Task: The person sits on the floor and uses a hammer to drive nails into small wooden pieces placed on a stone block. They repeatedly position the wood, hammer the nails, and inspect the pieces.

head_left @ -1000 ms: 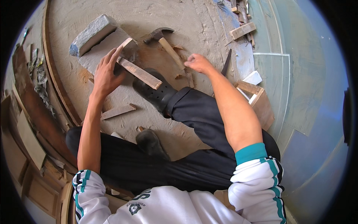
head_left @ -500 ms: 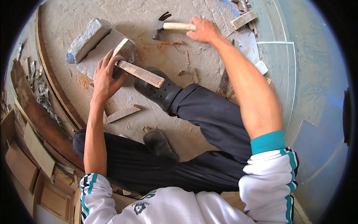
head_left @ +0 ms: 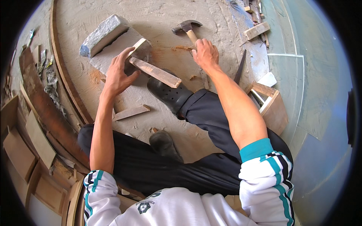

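My left hand [head_left: 120, 73] is closed on a piece of wood made of a short block [head_left: 139, 48] and a longer strip [head_left: 156, 71], which meet at an angle under my fingers. It rests over a flat stone slab [head_left: 107, 56], and the strip's free end reaches out above my black clog [head_left: 167, 94]. My right hand [head_left: 206, 56] grips the wooden handle of a claw hammer [head_left: 191, 35]. The hammer's dark head points away from me, raised clear of the wood. Whether a nail sits in the joint cannot be made out.
A rough stone block [head_left: 103, 35] lies on the slab. A loose wood strip [head_left: 131, 112] is on the floor near my left forearm. Wood scraps [head_left: 257, 31] and a wooden box-like piece [head_left: 275, 113] lie to the right, beside glass sheets [head_left: 286, 75]. Boards [head_left: 39, 139] are piled left.
My right hand has come nearer and slightly left, and the hammer has swung from pointing left to pointing away. My left hand keeps its hold on the wood. The whole view has shifted a little.
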Motion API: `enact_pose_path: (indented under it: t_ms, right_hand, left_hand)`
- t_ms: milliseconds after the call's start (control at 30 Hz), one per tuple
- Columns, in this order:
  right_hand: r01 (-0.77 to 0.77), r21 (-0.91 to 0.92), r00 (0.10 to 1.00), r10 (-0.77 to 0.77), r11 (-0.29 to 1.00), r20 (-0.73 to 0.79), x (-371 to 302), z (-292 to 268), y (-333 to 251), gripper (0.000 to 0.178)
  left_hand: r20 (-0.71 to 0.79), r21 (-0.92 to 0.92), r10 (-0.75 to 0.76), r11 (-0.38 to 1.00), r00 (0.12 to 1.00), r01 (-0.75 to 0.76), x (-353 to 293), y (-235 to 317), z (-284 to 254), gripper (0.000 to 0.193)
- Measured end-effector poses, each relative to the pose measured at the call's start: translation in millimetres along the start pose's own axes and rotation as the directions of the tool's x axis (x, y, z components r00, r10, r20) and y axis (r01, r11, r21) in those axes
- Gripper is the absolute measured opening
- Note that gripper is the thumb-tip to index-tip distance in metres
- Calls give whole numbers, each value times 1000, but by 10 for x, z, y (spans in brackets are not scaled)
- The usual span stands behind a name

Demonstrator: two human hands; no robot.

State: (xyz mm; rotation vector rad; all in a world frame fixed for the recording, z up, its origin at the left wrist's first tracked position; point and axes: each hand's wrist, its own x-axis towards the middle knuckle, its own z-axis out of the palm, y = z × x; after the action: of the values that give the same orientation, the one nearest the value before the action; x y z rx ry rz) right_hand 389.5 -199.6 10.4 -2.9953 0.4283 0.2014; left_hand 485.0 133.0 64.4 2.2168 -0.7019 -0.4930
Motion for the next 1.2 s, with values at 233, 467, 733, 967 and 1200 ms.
enact_pose_path:
  t_ms: [233, 467, 733, 967, 1200]
  right_hand:
    - [-296, 26, 878, 262, 955, 400, 90, 251, -342, 23]
    - [-236, -82, 885, 249, 968, 394, 92, 372, -349, 34]
    - [-229, 72, 958, 212, 971, 194, 347, -7, -480, 34]
    - [-94, 429, 995, 94, 898, 21, 825, 7, -483, 26]
    - [-473, 469, 729, 32, 746, 684, 577, -617, -1588, 43]
  left_hand:
    - [-164, 204, 109, 976, 981, -74, -151, 175, 121, 90]
    - [-490, 96, 147, 989, 859, -115, -322, 392, 464, 53]
    - [-543, -56, 59, 993, 837, -106, -494, 360, 575, 54]
    - [-563, -197, -30, 976, 826, -98, -514, 450, 621, 46]
    - [-834, -88, -195, 970, 516, 225, -542, 207, 613, 37]
